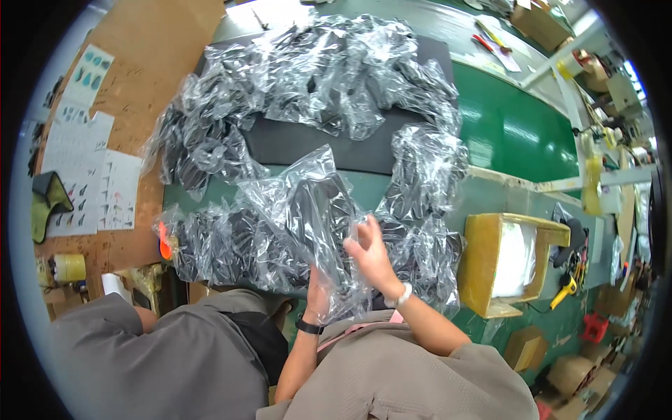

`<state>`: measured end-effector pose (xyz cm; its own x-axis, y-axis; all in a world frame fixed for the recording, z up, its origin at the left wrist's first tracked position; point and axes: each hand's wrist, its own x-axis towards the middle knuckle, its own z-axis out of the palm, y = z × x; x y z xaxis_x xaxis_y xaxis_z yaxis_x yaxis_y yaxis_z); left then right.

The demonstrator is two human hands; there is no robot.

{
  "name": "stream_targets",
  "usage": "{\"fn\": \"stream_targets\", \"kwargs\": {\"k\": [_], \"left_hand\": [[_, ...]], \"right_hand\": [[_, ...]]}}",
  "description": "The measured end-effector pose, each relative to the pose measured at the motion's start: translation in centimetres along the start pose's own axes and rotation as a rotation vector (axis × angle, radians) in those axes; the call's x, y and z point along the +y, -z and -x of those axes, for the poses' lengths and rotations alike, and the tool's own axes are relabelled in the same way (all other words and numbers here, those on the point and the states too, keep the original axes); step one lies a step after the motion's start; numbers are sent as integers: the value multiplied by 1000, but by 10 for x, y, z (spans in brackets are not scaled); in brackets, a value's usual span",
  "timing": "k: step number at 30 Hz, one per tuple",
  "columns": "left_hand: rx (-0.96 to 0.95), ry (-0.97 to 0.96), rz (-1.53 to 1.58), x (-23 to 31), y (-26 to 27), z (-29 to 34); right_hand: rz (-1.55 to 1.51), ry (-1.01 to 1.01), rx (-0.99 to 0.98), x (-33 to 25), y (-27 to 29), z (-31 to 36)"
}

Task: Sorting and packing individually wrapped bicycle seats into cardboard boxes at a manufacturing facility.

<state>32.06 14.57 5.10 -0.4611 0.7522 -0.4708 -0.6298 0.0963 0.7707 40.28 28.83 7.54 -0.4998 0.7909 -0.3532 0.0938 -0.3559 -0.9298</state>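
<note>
Plastic bag [306, 217] with a dark item inside is held above the near part of the bench [369, 187], its lower end clamped in the left hand [318, 290]; the right hand [371, 255] has thumb and fingers at its side, whether pinching I cannot tell. Many similar bags [234, 245], seemingly filled, already lie around it, nearby and on a black board [315, 143], though whether the held one is closed, or how many remain, is unclear. Rightward, an open yellow box [481, 276] contains a white stack [514, 259], perhaps unused bags.
</note>
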Motion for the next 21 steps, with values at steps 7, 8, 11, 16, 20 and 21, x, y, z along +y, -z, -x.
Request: {"fn": "stream_targets", "kwargs": {"k": [7, 8, 11, 16, 20, 21], "left_hand": [[-221, -93, -756, 2, -3, -9], [-216, -91, -756, 3, -2, -12], [-13, -1, -505, 9, -1, -19], [106, -54, -566, 6, 13, -32], [84, -35, -587, 8, 3, -48], [80, -31, -580, 7, -1, -54]], "right_hand": [[-302, -286, -247, -18, 25, -42], [-215, -266, -193, -24, 27, -53], [-121, -198, -110, -34, 34, -96], [-508, -332, 113, 19, 32, -205], [-486, -301, 336, 88, 68, -255], [-402, -281, 371, 105, 79, -260]]}}
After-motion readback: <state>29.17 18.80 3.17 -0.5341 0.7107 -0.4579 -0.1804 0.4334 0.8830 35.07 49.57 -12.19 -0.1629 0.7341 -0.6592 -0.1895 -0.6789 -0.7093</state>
